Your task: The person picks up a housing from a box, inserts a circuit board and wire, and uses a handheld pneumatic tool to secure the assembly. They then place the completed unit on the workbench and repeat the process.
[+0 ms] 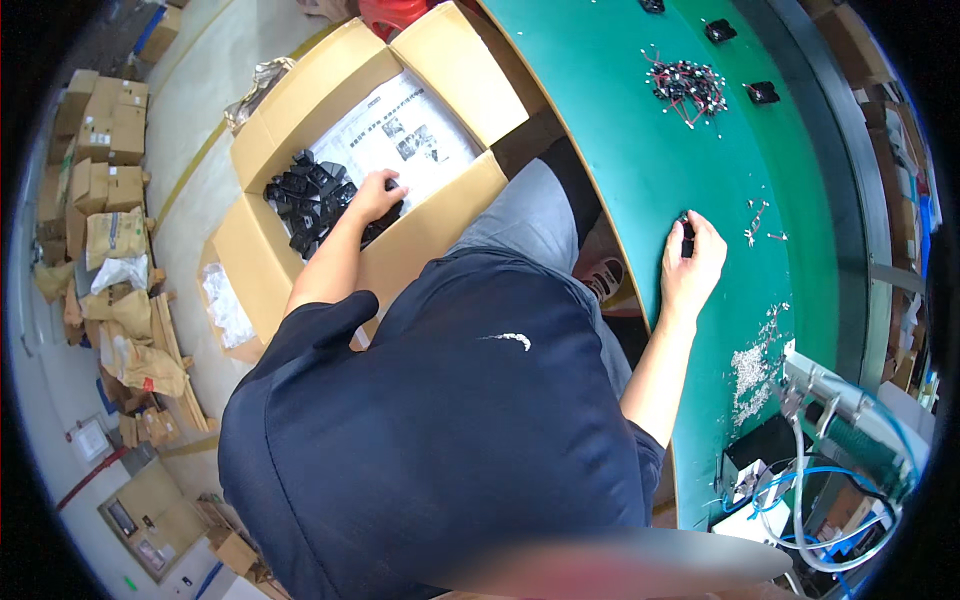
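"Two bare hands, set well apart, one over an open cardboard box (430,208), the other over a green table (630,120). What does the left one have?"

"The left hand (373,198) is inside the box, at the right side of a heap of black parts (308,195). Its thumb and fingers are pinched together on a small black piece (391,184), most of it hidden by the fingers. Beyond the heap, a printed sheet (405,120) with pictures lies flat in the box."

"And the right?"

"The right hand (695,265) is at the table's near edge, thumb and fingers clamped on a black part (687,240) that shows between them. Whether the part touches the tabletop, I cannot tell."

"What else shares the table?"

"A tangle of red and black wires (688,90) with white ends lies farther up. Black items sit near it, one above (719,31) and one to its right (763,93). Just beyond the right hand are a few loose wire pieces (757,222); nearer the wearer, a scatter of small white bits (748,375) lies beside a machine (835,395) with blue tubing (825,470)."

"The far left?"

"Stacked cartons (115,120) on the floor."
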Motion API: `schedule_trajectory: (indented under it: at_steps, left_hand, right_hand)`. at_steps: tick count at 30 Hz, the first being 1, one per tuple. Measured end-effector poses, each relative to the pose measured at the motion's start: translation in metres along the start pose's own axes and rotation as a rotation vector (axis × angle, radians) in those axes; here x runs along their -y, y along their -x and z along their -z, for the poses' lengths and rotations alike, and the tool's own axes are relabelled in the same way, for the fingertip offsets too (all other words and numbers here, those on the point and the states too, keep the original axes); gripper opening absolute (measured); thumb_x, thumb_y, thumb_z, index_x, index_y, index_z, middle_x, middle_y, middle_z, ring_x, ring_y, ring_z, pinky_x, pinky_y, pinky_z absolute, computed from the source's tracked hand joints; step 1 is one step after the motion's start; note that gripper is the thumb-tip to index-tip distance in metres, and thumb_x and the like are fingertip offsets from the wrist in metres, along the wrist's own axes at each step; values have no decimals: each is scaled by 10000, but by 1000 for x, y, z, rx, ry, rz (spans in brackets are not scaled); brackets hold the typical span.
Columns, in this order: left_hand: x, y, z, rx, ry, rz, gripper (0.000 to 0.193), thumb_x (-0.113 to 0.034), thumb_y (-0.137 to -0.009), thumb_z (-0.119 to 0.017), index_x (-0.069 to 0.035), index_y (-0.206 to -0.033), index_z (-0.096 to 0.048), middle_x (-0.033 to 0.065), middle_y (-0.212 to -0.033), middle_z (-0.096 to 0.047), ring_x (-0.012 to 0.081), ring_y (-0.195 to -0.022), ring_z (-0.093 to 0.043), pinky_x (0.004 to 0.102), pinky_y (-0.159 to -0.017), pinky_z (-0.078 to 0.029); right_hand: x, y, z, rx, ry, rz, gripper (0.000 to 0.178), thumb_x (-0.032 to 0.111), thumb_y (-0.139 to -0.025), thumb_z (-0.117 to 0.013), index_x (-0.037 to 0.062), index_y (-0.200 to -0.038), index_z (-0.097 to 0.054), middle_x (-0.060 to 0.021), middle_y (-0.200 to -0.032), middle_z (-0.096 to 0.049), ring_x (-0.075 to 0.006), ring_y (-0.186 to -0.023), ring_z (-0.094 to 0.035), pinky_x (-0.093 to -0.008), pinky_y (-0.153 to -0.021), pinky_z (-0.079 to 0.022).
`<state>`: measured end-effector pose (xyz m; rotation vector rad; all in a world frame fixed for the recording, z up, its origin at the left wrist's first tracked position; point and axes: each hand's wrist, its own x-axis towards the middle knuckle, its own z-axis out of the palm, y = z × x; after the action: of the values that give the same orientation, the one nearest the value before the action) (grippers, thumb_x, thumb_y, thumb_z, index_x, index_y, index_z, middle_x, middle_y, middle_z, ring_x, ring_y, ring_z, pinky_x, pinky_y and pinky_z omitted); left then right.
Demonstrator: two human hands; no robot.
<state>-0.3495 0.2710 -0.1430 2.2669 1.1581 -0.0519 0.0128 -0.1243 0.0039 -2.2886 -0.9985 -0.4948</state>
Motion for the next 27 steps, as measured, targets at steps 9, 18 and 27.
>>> schedule_trajectory:
  at_steps: [9, 18, 27]
  left_hand:
    - [-76, -19, 79, -391, 1278, 136, 425, -420, -1045, -614, -84, -1291, -530, 93, -1112, -606, 259, -942, -711, 376, -709, -598]
    - [-286, 29, 37, 838, 1724, -316, 651, 52, -890, -717, -72, -1464, -435, 148, -1470, -512, 324, -1130, -659, 372, -872, -603]
    - [-407, 70, 1, 965, 941, -683, 789, 74, -835, -762, -84, -1478, -332, 98, -1280, -513, 194, -1118, -645, 378, -924, -606]
  right_hand:
    - [-3, -1, -1, -61, -47, -65, 232, 85, -892, -750, 36, -1116, -718, -133, -1059, -729, -285, -962, -689, -382, -875, -561]
    - [31, 3, 24, -51, -721, -421, 206, 65, -898, -752, 51, -1103, -765, -56, -1005, -757, -112, -850, -689, -272, -794, -563]
    - [79, 26, 92, -248, -350, -168, 238, 31, -784, -805, 45, -1015, -751, -108, -1064, -759, -286, -947, -705, -372, -849, -575]
